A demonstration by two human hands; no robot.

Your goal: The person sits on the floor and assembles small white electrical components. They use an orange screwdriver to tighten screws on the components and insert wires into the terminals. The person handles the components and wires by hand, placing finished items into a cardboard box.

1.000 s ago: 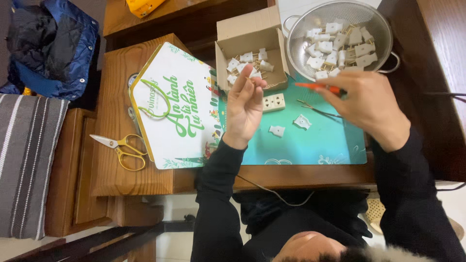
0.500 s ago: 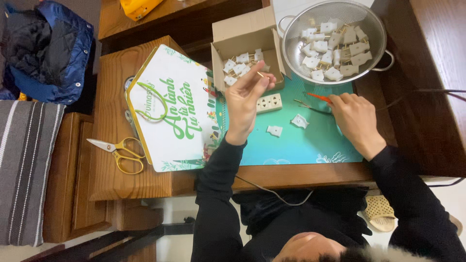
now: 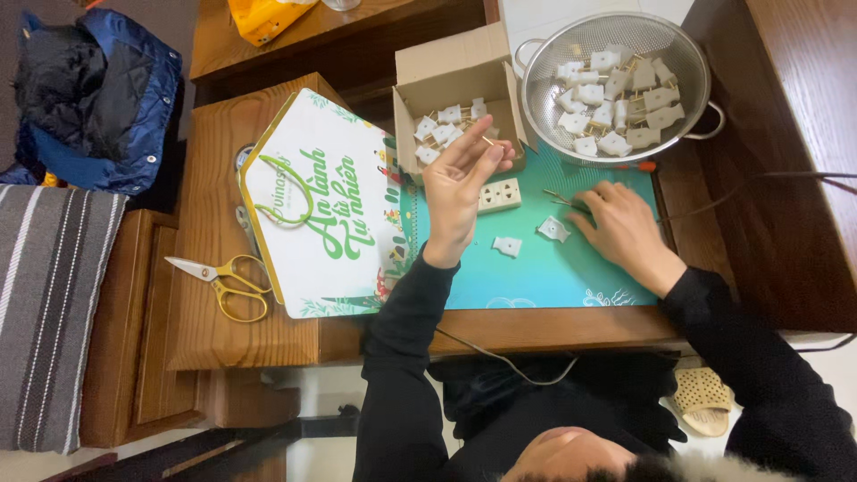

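Wooden table (image 3: pixel 268 344) carries a teal mat (image 3: pixel 536 272), with a house-shaped green-and-white box (image 3: pixel 321 205) beside it. Above sit a metal colander (image 3: pixel 687 54) of white plug parts and a cardboard box (image 3: pixel 446 67) holding more. On the mat lie a white socket block (image 3: pixel 500 195) and two loose plug pieces (image 3: pixel 507 245). Left hand (image 3: pixel 460 192) is raised, fingertips pinched around a small brass pin (image 3: pixel 487 141). Right hand (image 3: pixel 620 223) rests loosely curled on the mat, touching thin tweezers (image 3: pixel 561 200). Yellow-handled scissors (image 3: pixel 223 281) lie apart.
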